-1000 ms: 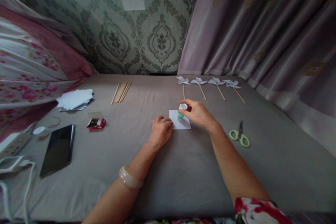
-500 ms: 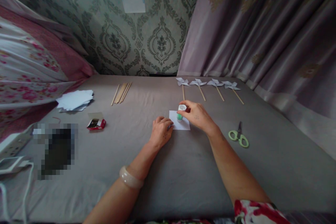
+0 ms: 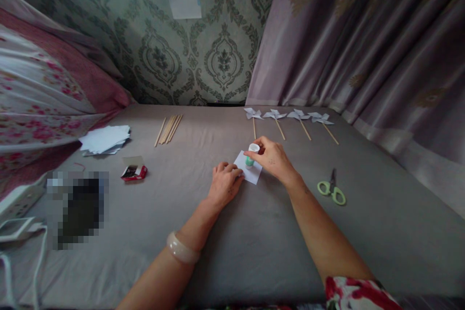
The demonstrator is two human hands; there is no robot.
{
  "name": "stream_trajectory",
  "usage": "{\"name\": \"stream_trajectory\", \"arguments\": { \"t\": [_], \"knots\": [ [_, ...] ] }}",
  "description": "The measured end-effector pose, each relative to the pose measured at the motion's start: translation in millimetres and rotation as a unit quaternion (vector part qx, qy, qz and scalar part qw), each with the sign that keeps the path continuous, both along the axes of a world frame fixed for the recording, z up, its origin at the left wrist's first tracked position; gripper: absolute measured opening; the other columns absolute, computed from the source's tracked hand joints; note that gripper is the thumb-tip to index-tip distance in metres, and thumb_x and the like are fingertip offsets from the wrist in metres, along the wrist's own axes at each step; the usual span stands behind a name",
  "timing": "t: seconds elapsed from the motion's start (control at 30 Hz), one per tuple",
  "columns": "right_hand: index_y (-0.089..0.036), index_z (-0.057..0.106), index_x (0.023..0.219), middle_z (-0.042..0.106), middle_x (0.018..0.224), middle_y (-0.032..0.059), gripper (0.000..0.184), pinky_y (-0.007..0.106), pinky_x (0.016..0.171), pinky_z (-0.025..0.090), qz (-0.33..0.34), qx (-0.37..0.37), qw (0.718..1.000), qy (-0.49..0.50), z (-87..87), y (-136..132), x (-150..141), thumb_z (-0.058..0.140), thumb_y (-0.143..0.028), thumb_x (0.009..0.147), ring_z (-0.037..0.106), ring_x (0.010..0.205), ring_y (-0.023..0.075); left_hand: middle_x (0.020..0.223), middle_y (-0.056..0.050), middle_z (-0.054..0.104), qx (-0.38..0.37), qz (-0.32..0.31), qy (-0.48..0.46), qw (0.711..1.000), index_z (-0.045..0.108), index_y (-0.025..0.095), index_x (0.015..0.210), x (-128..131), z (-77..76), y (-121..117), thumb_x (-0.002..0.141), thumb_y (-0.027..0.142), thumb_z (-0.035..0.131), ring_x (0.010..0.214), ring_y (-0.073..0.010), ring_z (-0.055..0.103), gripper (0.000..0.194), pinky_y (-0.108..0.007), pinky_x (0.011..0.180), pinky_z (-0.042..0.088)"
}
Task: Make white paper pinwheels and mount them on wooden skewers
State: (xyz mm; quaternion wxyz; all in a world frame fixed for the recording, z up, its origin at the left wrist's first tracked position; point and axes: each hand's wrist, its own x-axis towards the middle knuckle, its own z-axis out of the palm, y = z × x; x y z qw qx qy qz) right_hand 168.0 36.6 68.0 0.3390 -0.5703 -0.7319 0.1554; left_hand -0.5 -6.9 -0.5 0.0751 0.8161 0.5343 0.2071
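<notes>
A small square of white paper lies turned at an angle on the grey cloth. My right hand is closed round a white-and-green glue stick, which stands nearly upright with its lower end at the paper. At the paper's left corner, my left hand has its fingers bent and holds the sheet against the cloth; its fingertips partly cover that corner. Behind my right hand lie several white paper pinwheels on wooden sticks. Scissors with light green handles rest to the right.
Several loose wooden sticks lie at the back left. Nearer the left edge are a stack of white paper and an open red box. A power strip with white cables sits at far left, beside a blurred-out item.
The paper has turned from roughly square-on to slanted. My left hand has shifted slightly right with its corner. The glue stick stays in my right hand, tilted a little more.
</notes>
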Motion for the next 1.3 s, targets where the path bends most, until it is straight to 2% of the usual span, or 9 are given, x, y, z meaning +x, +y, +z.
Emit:
{"name": "stream_trajectory", "arguments": {
  "t": [0.17, 0.3, 0.53, 0.8, 0.9, 1.13, 1.3],
  "knots": [
    [-0.019, 0.062, 0.087, 0.069, 0.077, 0.0027, 0.023, 0.026, 0.062, 0.043, 0.015, -0.002, 1.000, -0.006, -0.2, -2, 1, 0.073, -0.034, 0.074, 0.061, 0.068, 0.0165, 0.125, -0.005, 0.059, 0.046, -0.039, 0.062, 0.996, 0.065, 0.025, 0.109, 3, 1.0, -4, 0.092, 0.036, 0.048, 0.117, -0.0295, 0.045, 0.026, -0.045, 0.093, 0.038],
    [-0.019, 0.062, 0.089, 0.069, 0.080, 0.0027, 0.023, 0.026, 0.063, 0.042, 0.024, -0.002, 1.000, -0.019, 0.6, -2, 2, 0.073, -0.032, 0.074, 0.060, 0.068, 0.0162, 0.114, -0.006, 0.063, 0.036, -0.083, 0.071, 0.993, 0.063, 0.023, 0.109, 4, 2.6, -2, 0.093, 0.032, 0.046, 0.110, -0.0237, 0.053, 0.024, -0.040, 0.096, 0.039],
    [-0.020, 0.066, 0.100, 0.070, 0.087, 0.0039, 0.026, 0.026, 0.067, 0.044, 0.069, -0.010, 0.997, -0.040, 1.9, 2, 12, 0.069, -0.030, 0.076, 0.062, 0.073, 0.0165, 0.109, -0.007, 0.064, 0.050, -0.084, 0.072, 0.993, 0.063, 0.023, 0.107, 4, 1.8, 0, 0.092, 0.030, 0.049, 0.107, -0.0227, 0.056, 0.022, -0.039, 0.094, 0.040],
    [-0.022, 0.065, 0.111, 0.069, 0.107, 0.0057, 0.030, 0.028, 0.078, 0.045, 0.133, -0.026, 0.988, -0.075, 5.1, 8, 19, 0.064, -0.022, 0.080, 0.063, 0.093, 0.0191, 0.112, -0.006, 0.065, 0.048, -0.085, 0.075, 0.992, 0.063, 0.022, 0.110, 3, 2.1, -1, 0.093, 0.031, 0.047, 0.107, -0.0230, 0.056, 0.024, -0.040, 0.095, 0.040],
    [-0.022, 0.065, 0.111, 0.070, 0.104, 0.0065, 0.031, 0.029, 0.078, 0.045, 0.104, -0.023, 0.988, -0.108, 8.2, 4, 16, 0.066, -0.026, 0.081, 0.064, 0.093, 0.0208, 0.114, -0.006, 0.064, 0.046, -0.086, 0.075, 0.992, 0.063, 0.023, 0.111, 3, 1.5, -1, 0.094, 0.031, 0.046, 0.109, -0.0234, 0.056, 0.025, -0.041, 0.096, 0.040],
    [-0.020, 0.065, 0.100, 0.071, 0.093, 0.0091, 0.031, 0.031, 0.070, 0.044, -0.040, 0.003, 0.980, -0.197, 11.3, -5, 1, 0.066, -0.043, 0.081, 0.066, 0.088, 0.0258, 0.114, -0.006, 0.065, 0.036, -0.085, 0.068, 0.993, 0.063, 0.023, 0.110, 3, 4.4, -2, 0.093, 0.031, 0.048, 0.108, -0.0234, 0.056, 0.024, -0.041, 0.098, 0.038],
    [-0.019, 0.064, 0.097, 0.071, 0.090, 0.0096, 0.034, 0.031, 0.069, 0.044, -0.066, 0.013, 0.976, -0.207, 10.8, -6, -2, 0.068, -0.048, 0.079, 0.065, 0.087, 0.0260, 0.114, -0.007, 0.064, 0.026, -0.080, 0.071, 0.994, 0.063, 0.023, 0.109, 4, 8.0, -3, 0.092, 0.030, 0.049, 0.109, -0.0231, 0.055, 0.024, -0.042, 0.098, 0.038]
  ]
}}
